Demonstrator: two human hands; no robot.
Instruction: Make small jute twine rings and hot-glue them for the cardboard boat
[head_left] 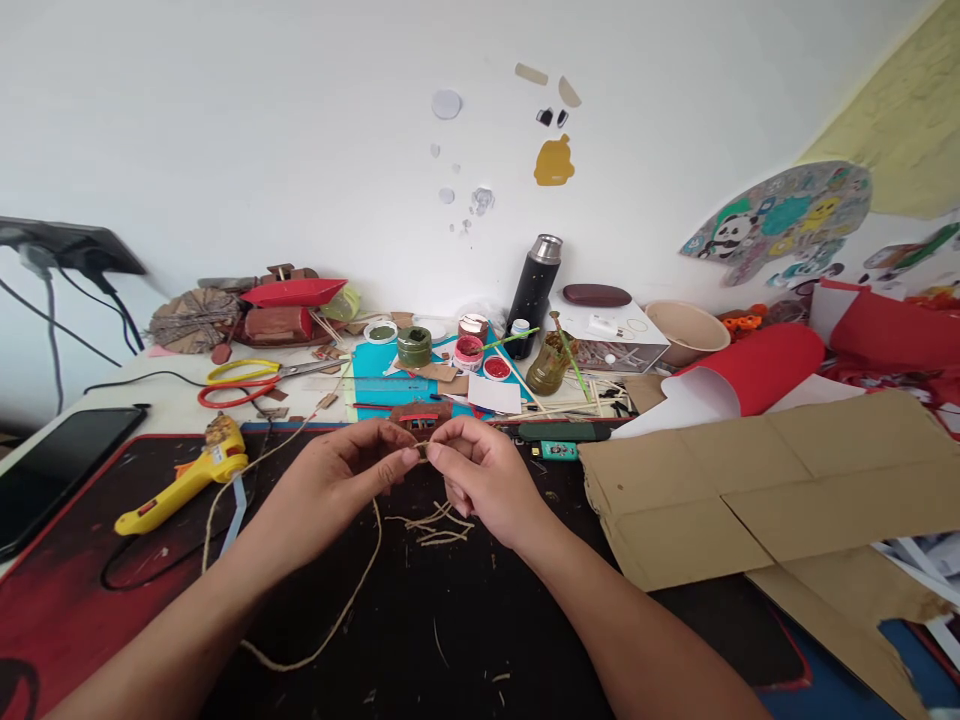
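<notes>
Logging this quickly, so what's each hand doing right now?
Left hand: closed, fingertips pinching a small brownish piece, material unclear.
Right hand: closed, fingertips pinching the same piece from the other side.

Found no legible words or numbers; saw only marks too small to read, on the yellow glue gun (184,484) at centre left and the small teal item (559,451) right of centre.

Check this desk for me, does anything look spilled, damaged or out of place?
The lower cardboard piece at the right has a ragged, torn edge, so it looks damaged. Short cord snippets lie scattered on the dark mat, like offcuts. The paint jars stand open but upright; I see no spill.
</notes>
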